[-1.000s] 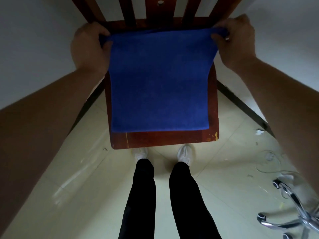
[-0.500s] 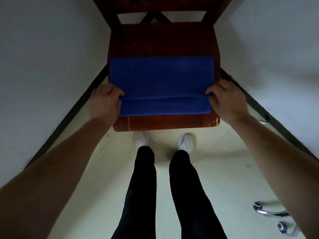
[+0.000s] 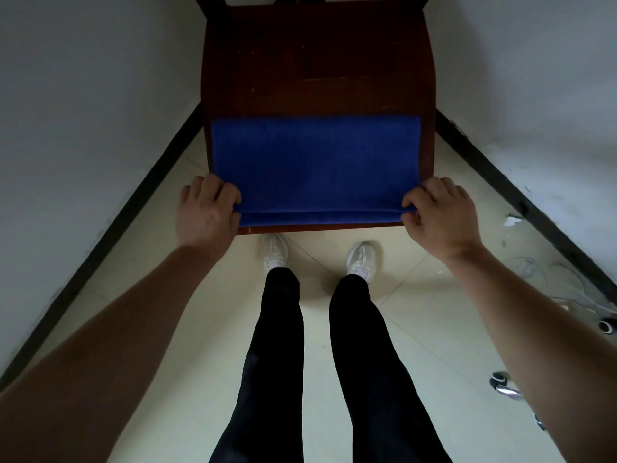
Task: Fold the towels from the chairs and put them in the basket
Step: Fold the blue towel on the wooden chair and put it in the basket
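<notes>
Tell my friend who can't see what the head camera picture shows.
The left hand and right hand pinch the near corners of a folded blue towel on a dark wooden chair. Below stand black trousers and white shoes.

No legible text, label, brand, number or sign anywhere: nothing to read on the blue towel (image 3: 315, 162), the wooden chair (image 3: 317, 61) or the white shoes (image 3: 275, 250).
</notes>
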### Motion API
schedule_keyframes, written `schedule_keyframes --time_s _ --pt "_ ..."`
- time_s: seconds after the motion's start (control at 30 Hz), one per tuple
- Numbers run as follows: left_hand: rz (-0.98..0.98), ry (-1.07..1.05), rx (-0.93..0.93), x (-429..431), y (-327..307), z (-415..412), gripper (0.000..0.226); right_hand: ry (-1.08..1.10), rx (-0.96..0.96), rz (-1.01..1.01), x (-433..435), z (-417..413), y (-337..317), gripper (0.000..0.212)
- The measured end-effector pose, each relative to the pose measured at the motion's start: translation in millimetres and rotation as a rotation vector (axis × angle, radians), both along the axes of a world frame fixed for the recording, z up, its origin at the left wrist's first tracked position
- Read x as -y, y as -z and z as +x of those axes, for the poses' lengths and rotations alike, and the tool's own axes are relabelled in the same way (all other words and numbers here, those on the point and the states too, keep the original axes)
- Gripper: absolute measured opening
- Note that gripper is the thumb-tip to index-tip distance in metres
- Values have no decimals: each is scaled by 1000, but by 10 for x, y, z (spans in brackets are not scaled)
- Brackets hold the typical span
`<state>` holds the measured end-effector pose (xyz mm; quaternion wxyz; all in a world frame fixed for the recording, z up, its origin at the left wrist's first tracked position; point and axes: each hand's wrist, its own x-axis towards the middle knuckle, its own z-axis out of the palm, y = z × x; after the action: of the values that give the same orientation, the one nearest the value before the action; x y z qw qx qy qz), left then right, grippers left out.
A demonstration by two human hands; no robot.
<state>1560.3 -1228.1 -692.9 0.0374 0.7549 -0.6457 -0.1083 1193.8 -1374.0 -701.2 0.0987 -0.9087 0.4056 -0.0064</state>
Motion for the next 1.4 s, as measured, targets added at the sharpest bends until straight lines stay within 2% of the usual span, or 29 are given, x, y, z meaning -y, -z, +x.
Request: schedule_keyframes --time_s 0.17,0.23,0.3,0.37,0.43,0.53,0.63,0.77,0.9,0.97,1.17,1.23,1.4 --pt "343 69 16 -69 90 4 20 -65 -189 258 -8 16 -36 25" --pt "330 88 54 -29 83 8 18 -29 -170 303 53 75 -72 34" --pt "229 85 73 79 53 -5 28 35 -106 284 148 161 -84 35" --pt "102 66 79 252 59 -12 29 162 -7 224 295 272 -86 29" --pt "63 79 68 463 96 -24 36 270 64 139 461 401 -59 29" --pt "216 165 28 750 166 -82 56 257 -48 107 672 629 13 42" --pt "345 201 96 834 317 -116 72 133 -215 147 793 776 89 51" --pt "316 190 144 789 462 -111 81 180 -306 274 1035 842 73 62" --pt "267 201 136 803 517 -54 81 204 -375 576 1369 865 -56 75" --pt "255 184 132 902 527 -18 81 267 -340 642 1526 896 -105 72" --pt "290 95 125 1524 467 194 79 575 55 681 1888 1148 -151 65" --pt "312 105 111 1593 432 227 80 645 144 780 1910 1194 -161 67" --pt "259 139 86 1522 367 160 88 764 39 938 1766 1061 -161 74"
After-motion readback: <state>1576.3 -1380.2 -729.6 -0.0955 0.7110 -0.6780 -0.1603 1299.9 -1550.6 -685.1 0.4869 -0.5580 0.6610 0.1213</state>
